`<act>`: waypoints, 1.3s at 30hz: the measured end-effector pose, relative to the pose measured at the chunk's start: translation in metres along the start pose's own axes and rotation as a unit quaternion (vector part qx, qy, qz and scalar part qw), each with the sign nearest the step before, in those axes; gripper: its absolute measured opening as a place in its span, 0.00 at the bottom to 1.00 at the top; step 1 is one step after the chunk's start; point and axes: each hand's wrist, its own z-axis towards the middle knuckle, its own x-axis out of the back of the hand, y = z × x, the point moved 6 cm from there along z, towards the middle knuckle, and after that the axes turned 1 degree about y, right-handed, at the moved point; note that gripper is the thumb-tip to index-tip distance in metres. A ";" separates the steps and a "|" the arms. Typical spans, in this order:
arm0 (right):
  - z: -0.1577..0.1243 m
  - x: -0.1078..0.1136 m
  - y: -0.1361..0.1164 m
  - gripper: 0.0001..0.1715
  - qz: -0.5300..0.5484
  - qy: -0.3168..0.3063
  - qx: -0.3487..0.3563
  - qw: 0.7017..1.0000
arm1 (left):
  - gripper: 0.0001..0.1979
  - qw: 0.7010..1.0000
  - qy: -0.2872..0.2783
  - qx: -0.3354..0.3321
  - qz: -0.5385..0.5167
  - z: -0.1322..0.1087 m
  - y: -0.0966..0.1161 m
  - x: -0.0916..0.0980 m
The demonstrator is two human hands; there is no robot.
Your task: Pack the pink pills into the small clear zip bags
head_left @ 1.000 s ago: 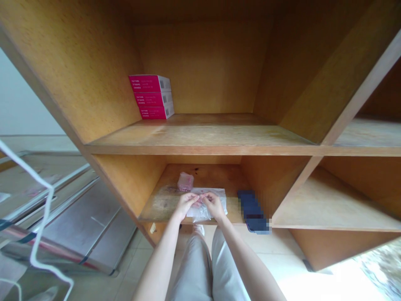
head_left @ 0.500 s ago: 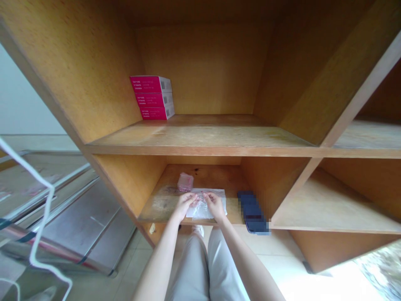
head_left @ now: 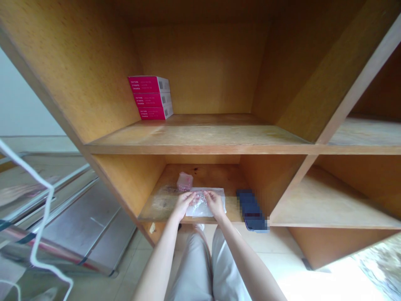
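Observation:
My left hand (head_left: 183, 205) and my right hand (head_left: 215, 205) are over the lower shelf, fingers closed in a pinch. Between them they hold a small, crinkled clear plastic bag (head_left: 199, 200) with pinkish marks or bits; its contents are too small to make out. Beneath the bag a whitish, semi-transparent sheet (head_left: 205, 212) lies flat near the shelf's front edge. Just beyond my left hand sits a small stack of pink-edged clear packets (head_left: 185, 181).
Three pink boxes (head_left: 151, 100) are stacked on the upper shelf (head_left: 200, 133) at left. A dark blue, partly pixelated flat object (head_left: 250, 209) overhangs the lower shelf's edge at right. Leftward are a metal-framed rack (head_left: 84, 213) and a white bent rod (head_left: 44, 217).
My fingers have shifted slightly on the plastic bag, with the left hand a touch further left. The view has moved slightly; the boxes and packets stay in place.

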 end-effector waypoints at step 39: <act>0.002 0.002 0.009 0.10 0.055 0.032 -0.006 0.998 | 0.10 0.989 -0.001 -0.020 -0.143 0.006 -0.002 0.006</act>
